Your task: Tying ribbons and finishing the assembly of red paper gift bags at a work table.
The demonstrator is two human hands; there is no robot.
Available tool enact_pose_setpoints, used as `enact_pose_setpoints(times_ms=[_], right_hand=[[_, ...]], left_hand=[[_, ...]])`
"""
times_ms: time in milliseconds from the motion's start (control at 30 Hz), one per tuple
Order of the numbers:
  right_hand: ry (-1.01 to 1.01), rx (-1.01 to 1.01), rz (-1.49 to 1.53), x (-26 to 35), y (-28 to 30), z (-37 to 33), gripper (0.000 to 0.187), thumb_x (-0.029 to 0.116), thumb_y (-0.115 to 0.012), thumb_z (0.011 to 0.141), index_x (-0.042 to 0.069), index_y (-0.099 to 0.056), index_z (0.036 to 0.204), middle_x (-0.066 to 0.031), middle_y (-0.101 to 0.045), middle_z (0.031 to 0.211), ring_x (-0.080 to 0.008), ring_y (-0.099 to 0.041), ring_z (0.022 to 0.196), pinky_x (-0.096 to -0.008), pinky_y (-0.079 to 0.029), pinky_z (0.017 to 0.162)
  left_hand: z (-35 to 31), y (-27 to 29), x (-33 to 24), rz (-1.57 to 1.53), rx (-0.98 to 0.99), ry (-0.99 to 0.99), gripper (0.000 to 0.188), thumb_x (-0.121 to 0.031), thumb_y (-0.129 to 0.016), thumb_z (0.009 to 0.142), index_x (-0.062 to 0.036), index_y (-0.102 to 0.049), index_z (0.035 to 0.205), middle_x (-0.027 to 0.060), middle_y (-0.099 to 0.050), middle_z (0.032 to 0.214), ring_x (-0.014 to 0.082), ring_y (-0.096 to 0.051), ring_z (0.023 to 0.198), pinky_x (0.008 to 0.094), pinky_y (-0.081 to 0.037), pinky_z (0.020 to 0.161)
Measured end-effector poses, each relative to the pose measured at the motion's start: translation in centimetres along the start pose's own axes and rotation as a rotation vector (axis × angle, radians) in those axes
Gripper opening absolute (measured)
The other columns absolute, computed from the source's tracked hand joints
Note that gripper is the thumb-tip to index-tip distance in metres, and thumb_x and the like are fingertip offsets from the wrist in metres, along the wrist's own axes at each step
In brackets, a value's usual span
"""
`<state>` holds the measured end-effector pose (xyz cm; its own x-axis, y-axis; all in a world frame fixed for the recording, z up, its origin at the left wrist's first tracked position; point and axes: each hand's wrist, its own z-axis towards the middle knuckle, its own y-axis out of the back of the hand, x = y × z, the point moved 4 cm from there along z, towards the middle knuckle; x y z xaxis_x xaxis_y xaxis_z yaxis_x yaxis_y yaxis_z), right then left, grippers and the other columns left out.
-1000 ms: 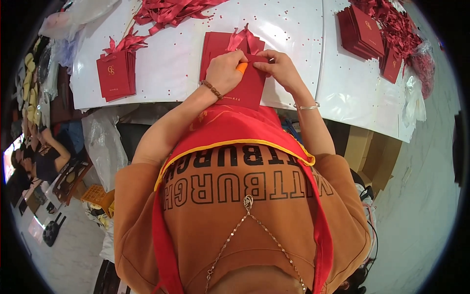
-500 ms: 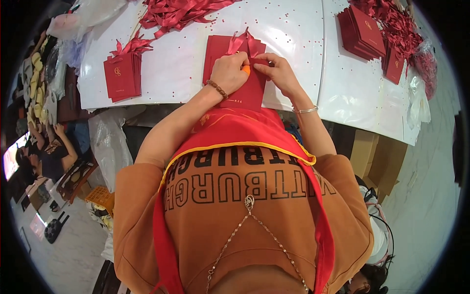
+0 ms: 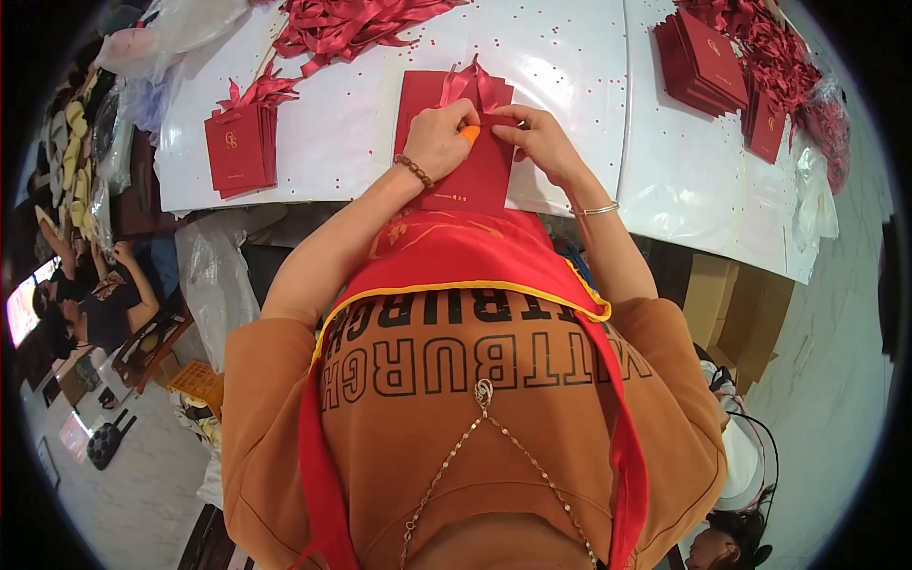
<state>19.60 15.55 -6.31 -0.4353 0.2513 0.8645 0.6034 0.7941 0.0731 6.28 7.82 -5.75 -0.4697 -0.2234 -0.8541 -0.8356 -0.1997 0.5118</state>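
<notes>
Both my hands are over a flat red paper bag (image 3: 465,180) with gold print, lying on more of the same at the table's near edge. A red satin ribbon (image 3: 472,81) loops up from its top. My left hand (image 3: 439,142) is closed around the ribbon, its fingertips partly hidden; something orange (image 3: 470,133) wraps a finger. My right hand (image 3: 541,144) pinches a ribbon end (image 3: 501,120) between thumb and forefinger, just right of the left hand. Whether the ribbon is knotted between them is hidden.
A stack of ribboned red bags (image 3: 240,157) lies left, a taller stack (image 3: 701,65) right. A heap of loose red ribbons (image 3: 351,28) lies at the back. Red specks dot the white table (image 3: 570,85). A cardboard box (image 3: 736,313) stands below right. Another person (image 3: 114,304) is far left.
My left hand has shifted slightly left and its wrist has turned a little. The right hand still pinches the ribbon, almost unmoved.
</notes>
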Motion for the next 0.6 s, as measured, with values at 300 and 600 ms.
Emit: enact_pose_setpoints(times_ms=[300, 600], right_hand=[[0.027, -0.017, -0.138, 0.4, -0.1, 0.5, 0.025, 0.015, -0.060, 0.081, 0.006, -0.059, 0.105, 0.0012, -0.055, 0.076, -0.0065, -0.049, 0.066, -0.0220, -0.041, 0.056], [-0.022, 0.006, -0.038, 0.3, -0.4, 0.5, 0.025, 0.016, -0.059, 0.082, 0.007, -0.058, 0.106, 0.0032, -0.052, 0.074, -0.0053, -0.045, 0.064, -0.0210, -0.037, 0.054]], left_hand=[[0.5, 0.0, -0.4, 0.007, -0.025, 0.016, 0.009, -0.003, -0.056, 0.075, 0.0003, -0.059, 0.084, 0.0076, -0.059, 0.063, 0.0116, -0.055, 0.052, 0.0247, -0.043, 0.049], [0.6, 0.0, 0.3, -0.013, 0.044, 0.029, 0.010, -0.004, -0.055, 0.076, -0.0009, -0.059, 0.084, 0.0092, -0.060, 0.065, 0.0155, -0.059, 0.056, 0.0277, -0.044, 0.051]])
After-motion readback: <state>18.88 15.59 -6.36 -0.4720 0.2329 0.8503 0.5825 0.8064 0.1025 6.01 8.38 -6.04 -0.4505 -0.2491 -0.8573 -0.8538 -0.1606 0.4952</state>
